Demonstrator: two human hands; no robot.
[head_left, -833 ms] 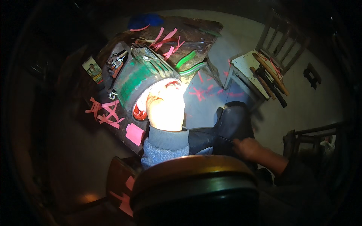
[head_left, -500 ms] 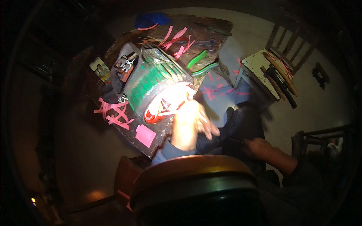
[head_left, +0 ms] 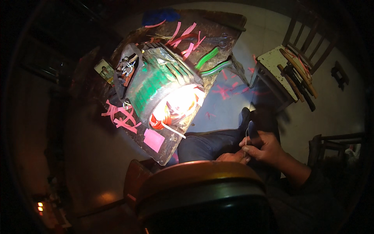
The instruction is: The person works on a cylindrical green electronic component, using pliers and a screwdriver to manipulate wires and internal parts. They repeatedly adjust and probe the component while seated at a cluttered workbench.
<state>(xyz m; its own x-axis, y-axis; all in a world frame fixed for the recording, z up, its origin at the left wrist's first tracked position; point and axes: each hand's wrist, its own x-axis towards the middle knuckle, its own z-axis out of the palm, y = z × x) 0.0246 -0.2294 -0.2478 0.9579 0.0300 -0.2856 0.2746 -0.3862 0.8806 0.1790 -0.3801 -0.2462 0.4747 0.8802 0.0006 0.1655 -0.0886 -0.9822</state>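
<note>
The right hand [head_left: 267,150] was above the dark trousers, right of the table [head_left: 170,142], with its thumb and fingers pinched together on a thin pale strip [head_left: 246,136] that curved upward. The left hand [head_left: 232,156] met it, fingers bent at the right fingertips; a brown rounded rim [head_left: 198,171] in the foreground hid part of it, so whether it gripped the strip could not be told.

The green motor [head_left: 150,84] lay on its side on the table, well apart from both hands, its open end facing them and glaring in the light. Red wire [head_left: 160,121] filled the lower part of that opening, and a white stick [head_left: 174,131] poked out over the table edge. Near the motor's far left side stood a small card [head_left: 104,71] printed with a picture; any lettering there was too small to read. A pink card [head_left: 154,140] lay nearest the table corner, pink strips [head_left: 125,121] beside it, and a green-handled tool [head_left: 208,57] lay right of the motor.
</note>
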